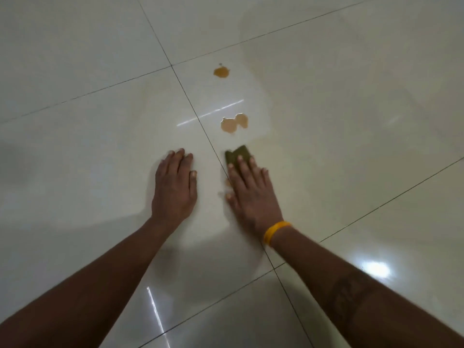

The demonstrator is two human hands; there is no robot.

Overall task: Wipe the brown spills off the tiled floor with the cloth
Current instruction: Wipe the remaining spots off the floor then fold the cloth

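My right hand (pixel 251 189) lies flat on an olive-green cloth (pixel 237 154), fingers straight, pressing it onto the glossy white tiled floor (pixel 100 126). Only the cloth's far end shows beyond my fingertips. A small brown smear (pixel 228 182) sits by my thumb. Just ahead of the cloth lies a pale brown spill (pixel 234 123) of two joined blobs. Farther off is a smaller orange-brown spill (pixel 221 72). My left hand (pixel 175 187) rests flat on the tile to the left of the grout line, holding nothing.
Dark grout lines (pixel 195 114) cross the floor diagonally between my hands. Light reflections gleam on the tiles at the lower right (pixel 376 270) and lower middle. A yellow band (pixel 275 231) is on my right wrist.
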